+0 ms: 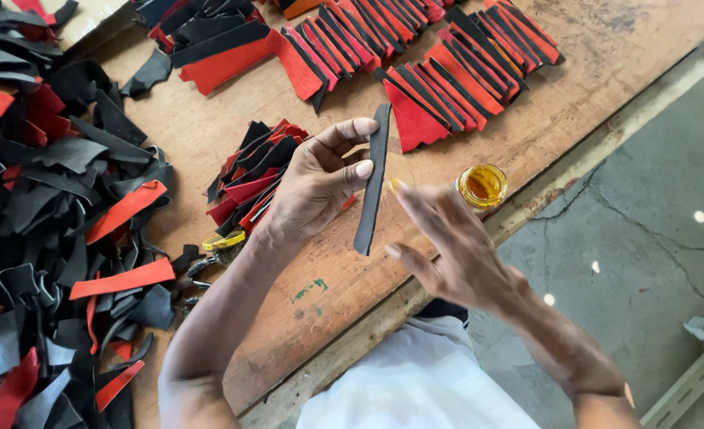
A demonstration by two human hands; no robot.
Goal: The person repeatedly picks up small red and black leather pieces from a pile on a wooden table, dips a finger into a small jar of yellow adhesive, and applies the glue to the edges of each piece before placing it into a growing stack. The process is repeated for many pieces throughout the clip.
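black leather strip (372, 181) stands upright, pinched between thumb and fingers of the left hand (314, 184). right hand (447, 242) hovers beside it, fingers spread, near a small jar of amber glue (481, 185) on the wooden table (320, 294).

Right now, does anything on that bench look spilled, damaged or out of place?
Nothing spilled. The open jar of amber liquid sits upright but close to the wooden table edge, beside the right hand. The left hand holds a black strip.

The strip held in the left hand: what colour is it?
Black strip, pinched by the left hand; head view.
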